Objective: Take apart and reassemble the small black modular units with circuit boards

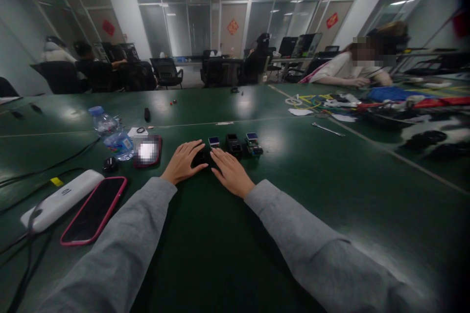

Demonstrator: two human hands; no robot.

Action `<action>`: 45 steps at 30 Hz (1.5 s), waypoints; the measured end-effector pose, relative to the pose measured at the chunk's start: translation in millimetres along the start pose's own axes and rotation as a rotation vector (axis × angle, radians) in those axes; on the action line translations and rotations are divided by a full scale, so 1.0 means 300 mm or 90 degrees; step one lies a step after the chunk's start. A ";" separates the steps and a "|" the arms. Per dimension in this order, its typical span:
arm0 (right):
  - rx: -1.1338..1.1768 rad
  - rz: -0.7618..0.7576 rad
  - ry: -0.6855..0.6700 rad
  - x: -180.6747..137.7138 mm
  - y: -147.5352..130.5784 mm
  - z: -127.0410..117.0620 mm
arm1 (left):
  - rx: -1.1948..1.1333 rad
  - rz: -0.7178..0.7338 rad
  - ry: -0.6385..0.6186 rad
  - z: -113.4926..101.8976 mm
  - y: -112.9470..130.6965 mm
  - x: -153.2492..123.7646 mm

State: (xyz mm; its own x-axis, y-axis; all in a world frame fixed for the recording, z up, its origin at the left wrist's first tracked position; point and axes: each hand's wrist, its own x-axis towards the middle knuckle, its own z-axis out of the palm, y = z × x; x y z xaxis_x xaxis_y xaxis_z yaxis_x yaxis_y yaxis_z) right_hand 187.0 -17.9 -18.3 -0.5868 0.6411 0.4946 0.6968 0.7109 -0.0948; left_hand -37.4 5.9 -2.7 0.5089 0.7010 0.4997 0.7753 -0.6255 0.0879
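Observation:
My left hand (183,162) lies low over the green table, fingers stretched and thumb apart. A small black object (198,158) shows between its thumb and fingers, partly hidden; I cannot tell whether they touch it. My right hand (232,172) is beside it, fingers extended and flat. Its fingertips reach the near end of a small device with a screen (214,142) and cover that part. Just beyond its knuckles stands a black casing (233,144). Right of the casing sits a bare circuit board with a screen (253,144).
On the left are a water bottle (112,134), a red-edged object (157,151), a white power strip (66,198) and a pink-cased phone (95,210). A wrench (328,129) and piled cables (312,101) lie right, near a seated person (334,71).

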 end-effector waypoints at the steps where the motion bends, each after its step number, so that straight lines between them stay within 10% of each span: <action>1: 0.004 0.000 -0.001 0.000 0.001 0.001 | 0.001 -0.003 -0.003 0.003 0.000 0.001; 16: 0.011 0.251 0.255 0.002 0.061 -0.009 | 0.005 -0.063 -0.035 0.027 -0.026 -0.001; 45: 0.015 0.072 0.088 0.000 0.040 -0.013 | -0.010 -0.071 -0.012 0.024 -0.024 -0.004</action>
State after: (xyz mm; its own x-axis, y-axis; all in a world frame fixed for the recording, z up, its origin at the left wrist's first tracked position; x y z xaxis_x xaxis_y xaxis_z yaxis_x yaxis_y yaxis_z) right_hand 196.9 -10.5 -15.9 -0.4414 0.6732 0.5933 0.7444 0.6439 -0.1769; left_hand -41.0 12.0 -10.1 0.4275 0.7727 0.4692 0.8212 -0.5490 0.1560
